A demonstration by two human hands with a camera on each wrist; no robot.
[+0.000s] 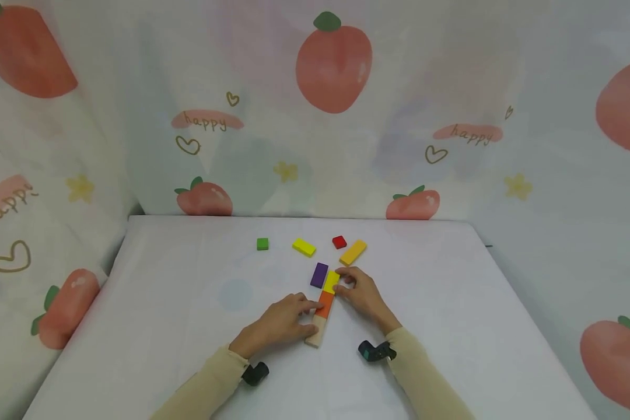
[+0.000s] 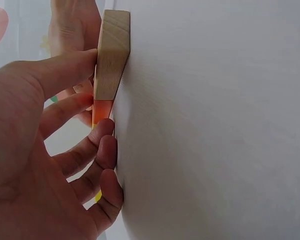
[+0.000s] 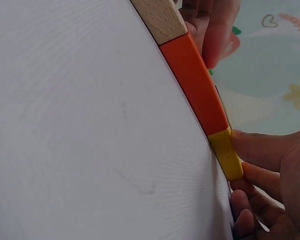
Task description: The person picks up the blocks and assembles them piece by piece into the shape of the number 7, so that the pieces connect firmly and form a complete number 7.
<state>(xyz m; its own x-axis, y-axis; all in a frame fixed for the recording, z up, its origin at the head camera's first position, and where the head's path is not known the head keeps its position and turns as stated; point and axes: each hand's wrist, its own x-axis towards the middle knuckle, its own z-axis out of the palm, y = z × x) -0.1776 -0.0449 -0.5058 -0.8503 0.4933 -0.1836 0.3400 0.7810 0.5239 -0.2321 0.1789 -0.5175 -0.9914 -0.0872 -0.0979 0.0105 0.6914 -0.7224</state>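
A natural wood block (image 1: pixel 315 332), an orange block (image 1: pixel 324 304) and a yellow block (image 1: pixel 331 282) lie end to end in a slanting row on the white table. My left hand (image 1: pixel 280 321) reaches in from the left; its thumb touches the wood block and its index finger rests on the orange one. From the right, my right hand (image 1: pixel 364 294) pinches the yellow block at the row's far end, thumb on its side and index finger at its far corner. In the right wrist view the orange block (image 3: pixel 195 82) meets the yellow block (image 3: pixel 226 154). A purple block (image 1: pixel 319 275) lies just left of the yellow one.
Behind the row lie a green block (image 1: pixel 262 244), another yellow block (image 1: pixel 304 247), a small red block (image 1: pixel 339 242) and a yellow-orange block (image 1: pixel 353 252). The white table (image 1: pixel 451 350) ends at a fruit-printed cloth backdrop (image 1: pixel 336 163).
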